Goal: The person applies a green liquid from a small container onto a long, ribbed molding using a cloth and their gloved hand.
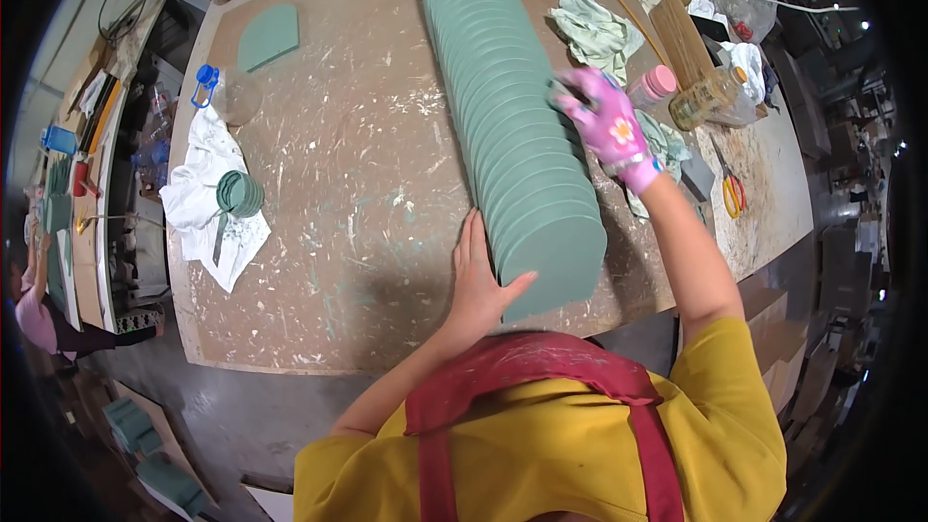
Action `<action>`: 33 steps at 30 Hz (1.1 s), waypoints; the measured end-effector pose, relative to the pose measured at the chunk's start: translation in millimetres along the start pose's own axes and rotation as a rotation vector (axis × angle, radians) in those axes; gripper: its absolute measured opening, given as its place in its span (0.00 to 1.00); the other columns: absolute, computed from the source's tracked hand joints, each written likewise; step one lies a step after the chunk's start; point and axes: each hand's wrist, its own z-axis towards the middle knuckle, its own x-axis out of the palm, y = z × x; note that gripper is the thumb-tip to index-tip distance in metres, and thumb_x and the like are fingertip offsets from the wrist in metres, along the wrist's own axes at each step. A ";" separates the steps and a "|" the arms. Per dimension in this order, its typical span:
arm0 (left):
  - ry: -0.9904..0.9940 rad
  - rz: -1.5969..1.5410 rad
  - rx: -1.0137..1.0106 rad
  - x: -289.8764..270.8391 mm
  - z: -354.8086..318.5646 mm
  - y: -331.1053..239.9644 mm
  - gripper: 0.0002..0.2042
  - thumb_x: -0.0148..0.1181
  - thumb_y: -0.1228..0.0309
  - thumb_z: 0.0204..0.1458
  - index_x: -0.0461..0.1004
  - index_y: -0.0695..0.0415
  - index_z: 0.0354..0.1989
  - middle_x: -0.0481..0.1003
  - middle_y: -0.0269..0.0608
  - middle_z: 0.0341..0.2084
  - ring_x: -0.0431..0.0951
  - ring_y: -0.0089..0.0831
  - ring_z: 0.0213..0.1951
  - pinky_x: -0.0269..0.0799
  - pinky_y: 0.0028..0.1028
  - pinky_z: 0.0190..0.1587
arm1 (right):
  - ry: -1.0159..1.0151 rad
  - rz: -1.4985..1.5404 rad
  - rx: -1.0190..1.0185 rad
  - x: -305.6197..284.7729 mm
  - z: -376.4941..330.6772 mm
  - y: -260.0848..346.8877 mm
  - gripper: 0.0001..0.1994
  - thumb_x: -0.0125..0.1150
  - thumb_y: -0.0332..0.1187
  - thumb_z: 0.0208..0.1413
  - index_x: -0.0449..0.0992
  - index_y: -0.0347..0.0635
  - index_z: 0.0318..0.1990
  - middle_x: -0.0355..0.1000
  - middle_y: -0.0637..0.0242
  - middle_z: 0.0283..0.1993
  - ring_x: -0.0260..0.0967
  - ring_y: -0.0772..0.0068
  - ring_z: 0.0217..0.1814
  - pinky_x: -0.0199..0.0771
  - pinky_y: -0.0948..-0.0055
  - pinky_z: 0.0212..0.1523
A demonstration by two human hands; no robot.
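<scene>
A long row of overlapping green round-topped plates (517,150) runs from the far edge of the worktable down to me, leaning one on another. My bare left hand (476,280) rests against the left side of the nearest plates, fingers stretched out and thumb over the front face. My right hand (611,126), in a pink flowered glove, is at the row's right edge about halfway along. Its fingers are curled together around something small and dark greenish, too blurred to name.
A single green plate (270,37) lies at the far left of the worktable (338,193). Nearer are a clear jug (239,97) and a white cloth (205,169) with a green roll (240,195). Rightward are a green-stained rag (597,31), a pink-lidded jar (653,87), a bottle (704,101) and scissors (735,195).
</scene>
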 end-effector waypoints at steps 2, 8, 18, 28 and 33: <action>0.000 0.010 -0.006 0.2 1.4 -0.7 0.52 0.71 0.58 0.41 0.40 0.66 0.68 0.45 0.58 0.67 0.48 0.54 0.66 0.47 0.44 0.67 | -0.067 0.077 0.098 2.9 -23.0 -23.5 0.16 0.60 0.37 0.54 0.74 0.37 0.47 0.74 0.52 0.42 0.73 0.50 0.45 0.71 0.61 0.47; 0.002 0.011 -0.001 0.0 -1.6 1.4 0.52 0.70 0.58 0.41 0.40 0.66 0.68 0.45 0.58 0.67 0.49 0.54 0.66 0.47 0.44 0.67 | 0.216 0.087 -0.428 2.5 8.9 45.9 0.10 0.58 0.31 0.47 0.76 0.44 0.39 0.72 0.59 0.34 0.72 0.55 0.38 0.72 0.62 0.39; -0.016 0.013 0.015 -1.0 -2.2 1.6 0.52 0.70 0.58 0.41 0.40 0.66 0.68 0.45 0.58 0.67 0.49 0.54 0.66 0.48 0.44 0.66 | 0.397 -0.482 -0.462 41.4 56.0 61.3 0.07 0.55 0.30 0.47 0.75 0.45 0.35 0.71 0.63 0.30 0.71 0.57 0.37 0.72 0.63 0.40; 0.027 0.053 0.015 -5.2 0.0 -3.1 0.52 0.70 0.58 0.42 0.39 0.67 0.68 0.44 0.59 0.67 0.49 0.55 0.66 0.48 0.44 0.66 | 0.093 -0.119 -0.192 -2.1 19.7 23.5 0.10 0.59 0.33 0.51 0.76 0.39 0.40 0.73 0.56 0.35 0.73 0.55 0.38 0.73 0.60 0.40; 0.033 0.020 0.070 -0.2 0.9 5.2 0.52 0.70 0.59 0.42 0.39 0.65 0.68 0.45 0.59 0.67 0.49 0.55 0.65 0.47 0.44 0.66 | 0.481 -0.446 -0.793 78.0 39.6 69.4 0.06 0.62 0.30 0.38 0.78 0.44 0.27 0.74 0.60 0.29 0.75 0.58 0.34 0.76 0.65 0.36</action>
